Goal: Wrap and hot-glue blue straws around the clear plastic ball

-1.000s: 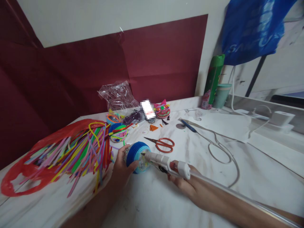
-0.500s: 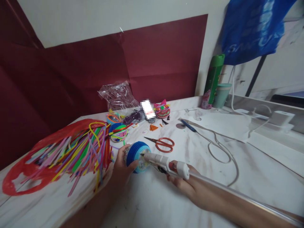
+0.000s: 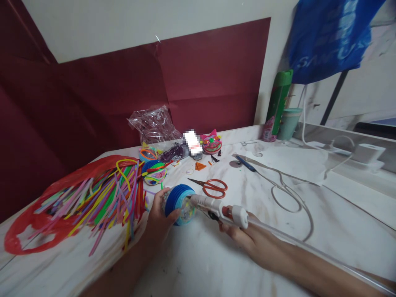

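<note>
My left hand (image 3: 162, 212) is wrapped round a clear ball (image 3: 187, 210) banded with dark and light blue pipe cleaners. In my right hand (image 3: 241, 235) is a white hot glue gun (image 3: 207, 205), with a long clear glue stick (image 3: 297, 238) running out of its back. The gun's nozzle points left, at the ball's light blue edge; whether it touches I cannot tell. Just beyond the ball lie scissors (image 3: 215, 188) with orange-red handles, blades slightly apart.
On the left, many coloured pipe cleaners (image 3: 102, 198) spill over a red plastic bag (image 3: 18, 237). Decorated balls (image 3: 154, 175) and a pink cat-eared one (image 3: 212, 144) stand behind. A blue-handled tool (image 3: 246, 163), a grey cord (image 3: 306, 206), a green spray can (image 3: 280, 103) and a cup (image 3: 290, 123) are to the right.
My right hand and the glue gun have shifted slightly right and up along the ball's edge. The ball in my left hand has hardly moved.
</note>
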`<state>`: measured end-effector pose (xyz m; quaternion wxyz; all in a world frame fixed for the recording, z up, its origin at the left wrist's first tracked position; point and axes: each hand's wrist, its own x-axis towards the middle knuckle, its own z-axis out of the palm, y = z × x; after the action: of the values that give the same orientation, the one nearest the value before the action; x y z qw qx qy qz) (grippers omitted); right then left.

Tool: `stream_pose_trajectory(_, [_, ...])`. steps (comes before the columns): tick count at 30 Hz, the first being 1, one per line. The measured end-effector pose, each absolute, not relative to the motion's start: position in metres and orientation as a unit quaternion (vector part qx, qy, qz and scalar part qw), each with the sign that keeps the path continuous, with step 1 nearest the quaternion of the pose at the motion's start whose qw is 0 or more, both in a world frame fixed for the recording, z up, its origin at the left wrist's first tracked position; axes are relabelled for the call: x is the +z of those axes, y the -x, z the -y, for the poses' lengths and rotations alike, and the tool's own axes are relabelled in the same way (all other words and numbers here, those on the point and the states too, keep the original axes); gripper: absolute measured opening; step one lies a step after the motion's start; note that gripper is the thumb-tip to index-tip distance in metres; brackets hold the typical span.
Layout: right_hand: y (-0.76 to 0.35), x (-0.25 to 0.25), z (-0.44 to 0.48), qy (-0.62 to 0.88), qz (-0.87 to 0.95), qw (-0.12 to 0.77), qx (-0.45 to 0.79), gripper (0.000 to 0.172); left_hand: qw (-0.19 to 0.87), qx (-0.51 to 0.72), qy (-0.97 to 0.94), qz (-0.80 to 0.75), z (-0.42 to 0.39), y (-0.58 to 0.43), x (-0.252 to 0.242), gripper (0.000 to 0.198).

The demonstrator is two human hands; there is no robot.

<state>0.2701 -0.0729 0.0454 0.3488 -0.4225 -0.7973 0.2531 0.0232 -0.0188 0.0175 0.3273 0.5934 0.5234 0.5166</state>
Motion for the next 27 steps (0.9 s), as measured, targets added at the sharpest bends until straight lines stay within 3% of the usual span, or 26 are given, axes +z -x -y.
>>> stream_pose_trajectory(27, [-0.2715, 0.0410, 0.0710, 0.428, 0.787, 0.355, 0.266, 0.021, 0.323, 0.519, -0.593, -0.524, 0.0197, -0.0238, 0.0183, 0.068])
